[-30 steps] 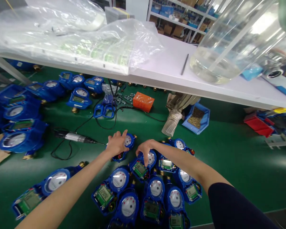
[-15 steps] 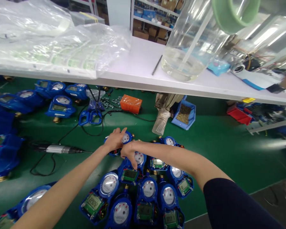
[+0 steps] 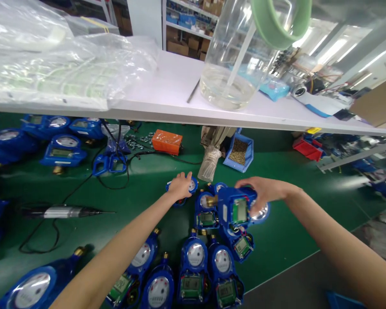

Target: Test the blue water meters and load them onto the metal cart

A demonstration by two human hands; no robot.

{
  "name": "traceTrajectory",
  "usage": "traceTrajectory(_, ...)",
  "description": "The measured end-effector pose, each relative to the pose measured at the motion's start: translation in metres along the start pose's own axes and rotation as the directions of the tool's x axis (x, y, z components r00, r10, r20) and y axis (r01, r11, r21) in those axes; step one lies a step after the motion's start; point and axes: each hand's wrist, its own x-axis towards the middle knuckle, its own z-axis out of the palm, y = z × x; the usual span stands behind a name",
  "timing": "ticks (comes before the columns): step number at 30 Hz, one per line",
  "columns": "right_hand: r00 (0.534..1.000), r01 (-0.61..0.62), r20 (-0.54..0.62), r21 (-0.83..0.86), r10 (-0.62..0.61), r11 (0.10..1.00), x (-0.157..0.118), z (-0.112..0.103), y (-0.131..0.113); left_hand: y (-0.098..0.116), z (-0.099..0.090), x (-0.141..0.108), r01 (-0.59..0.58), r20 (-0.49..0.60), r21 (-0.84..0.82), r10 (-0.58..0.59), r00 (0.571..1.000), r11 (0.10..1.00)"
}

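My right hand [image 3: 260, 193] grips a blue water meter [image 3: 227, 210] with a green circuit board and small display, lifted and tilted above other meters, its brass end pointing left. My left hand [image 3: 180, 185] is closed over a second blue water meter [image 3: 193, 184] on the green bench, covering much of it. Between the hands lies a meter with a lit display [image 3: 207, 219]. Nearer me stand several more open blue meters, among them one with a round white dial [image 3: 195, 254] and another beside it [image 3: 223, 260].
An electric screwdriver [image 3: 64, 211] with a black cord lies at left, near several blue meters [image 3: 62, 150]. Further back are an orange box [image 3: 167, 142] and a blue bin of small brass screws [image 3: 239, 151]. A white shelf [image 3: 173, 107] spans the bench, bearing a clear jar [image 3: 228, 86].
My right hand has lifted a meter from the group and carried it right. My left hand has moved right with the meter under it. The camera view has shifted.
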Motion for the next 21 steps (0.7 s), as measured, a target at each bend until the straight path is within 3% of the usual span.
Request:
traceTrajectory(2, 0.974, -0.064, -0.190, 0.297, 0.124, 0.953, -0.042, -0.014, 0.059, 0.009, 0.001, 0.004, 0.018, -0.007, 0.005, -0.018, 1.000, 1.000)
traceTrajectory(4, 0.924, -0.064, -0.292, 0.521, 0.248, 0.851, -0.077, -0.016, 0.128, 0.016, 0.000, 0.007, 0.031, -0.008, 0.017, -0.031, 0.999, 0.999)
traceTrajectory(7, 0.796, -0.106, -0.336, 0.741, 0.503, 0.663, -0.112, 0.002, 0.227, 0.025, -0.002, 0.008, 0.060, 0.008, 0.019, -0.060, 0.998, 0.998)
traceTrajectory(10, 0.682, -0.097, -0.305, 0.863, 0.665, 0.495, -0.122, 0.038, 0.294, 0.032, -0.008, 0.001, 0.082, 0.011, 0.045, -0.083, 0.997, 0.996)
traceTrajectory(13, 0.592, -0.177, -0.250, 0.887, 0.766, 0.426, -0.116, 0.076, 0.323, 0.032, -0.018, -0.027, 0.120, -0.104, 0.101, -0.110, 0.989, 0.988)
traceTrajectory(15, 0.578, -0.237, -0.220, 0.876, 0.786, 0.420, -0.110, 0.095, 0.334, 0.024, -0.024, -0.062, 0.212, -0.210, 0.103, -0.187, 0.960, 0.972)
traceTrajectory(17, 0.591, -0.241, -0.209, 0.876, 0.779, 0.418, -0.105, 0.107, 0.343, 0.010, -0.026, -0.108, 0.336, -0.244, 0.079, -0.309, 0.919, 0.938)
traceTrajectory(19, 0.609, -0.202, -0.212, 0.890, 0.764, 0.408, -0.099, 0.113, 0.354, -0.004, -0.021, -0.159, 0.443, -0.168, 0.066, -0.428, 0.888, 0.894)
traceTrajectory(21, 0.630, -0.152, -0.213, 0.909, 0.746, 0.388, -0.092, 0.116, 0.363, -0.014, -0.008, -0.206, 0.510, 0.001, 0.067, -0.511, 0.860, 0.858)
